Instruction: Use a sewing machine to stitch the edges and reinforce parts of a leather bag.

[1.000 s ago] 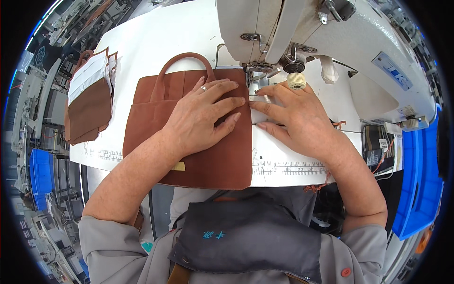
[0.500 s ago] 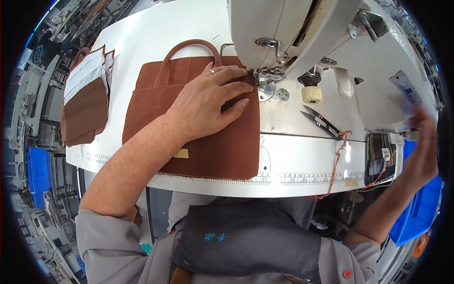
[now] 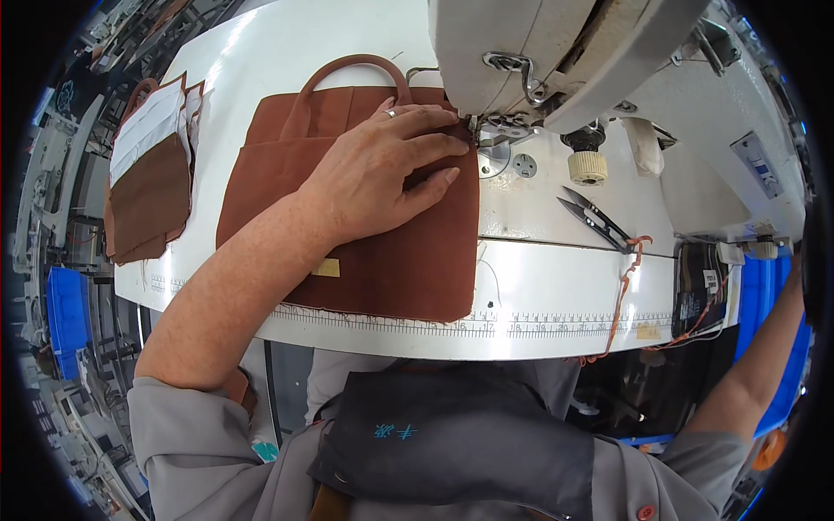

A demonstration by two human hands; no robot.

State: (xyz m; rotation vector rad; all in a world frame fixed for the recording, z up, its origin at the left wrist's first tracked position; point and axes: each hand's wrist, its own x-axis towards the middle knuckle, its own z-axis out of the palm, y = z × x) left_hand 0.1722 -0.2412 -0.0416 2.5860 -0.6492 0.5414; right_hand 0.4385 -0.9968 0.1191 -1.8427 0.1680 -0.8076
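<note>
A reddish-brown bag piece [image 3: 382,278] with a looped handle [image 3: 356,59] lies flat on the white sewing machine table. My left hand [image 3: 382,165] rests on its upper right part, fingers stretched out and pressing on the cloth. Those fingertips are close beside the presser foot [image 3: 504,127] of the sewing machine [image 3: 625,52], and the bag's right edge runs by the needle area. A small yellow tag [image 3: 327,267] is on the bag. Of my right arm only the forearm [image 3: 756,356] shows, reaching up past the machine's right end; the hand is hidden at the picture's rim.
Black thread snips [image 3: 596,219] lie right of the needle plate, beside an orange cord [image 3: 621,300]. More bag pieces [image 3: 152,191] are stacked at the left. A ruler strip [image 3: 539,324] follows the table's front edge. Blue bins [image 3: 68,321] stand beyond the table on both sides.
My right hand has gone from beside the machine's right end out to the rim, where it is hidden. My left hand stays flat on the bag. The whole view has shifted slightly.
</note>
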